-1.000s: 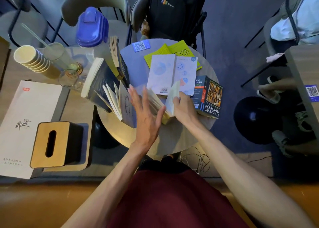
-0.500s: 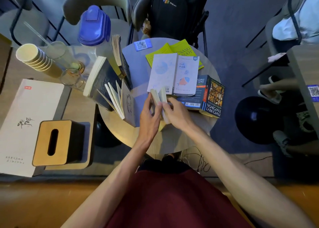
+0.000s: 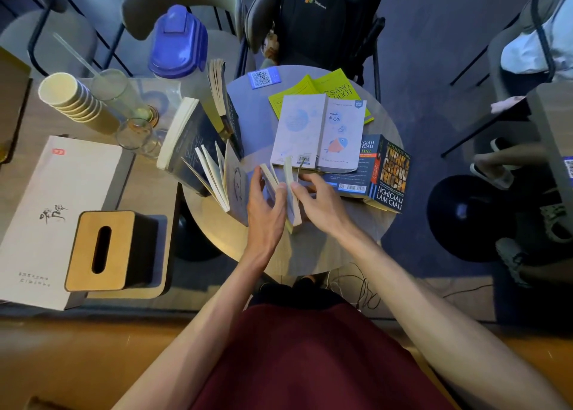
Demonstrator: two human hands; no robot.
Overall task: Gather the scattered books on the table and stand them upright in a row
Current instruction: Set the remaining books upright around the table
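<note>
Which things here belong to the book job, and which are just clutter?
Job: held book, left hand, right hand, fish-cover book, green book, Think and Grow Rich book, dark standing book, fanned pale book.
Clutter: tissue box, paper cups, blue-lidded jug, backpack.

a plain dark red garment point(image 3: 310, 363) is worn, smooth and without any print, and the lower middle of the view is filled by it. the left forearm point(image 3: 217, 310) and the right forearm point(image 3: 418, 301) are left uncovered all the way down to the left hand point(image 3: 266, 206) and the right hand point(image 3: 324, 206).
</note>
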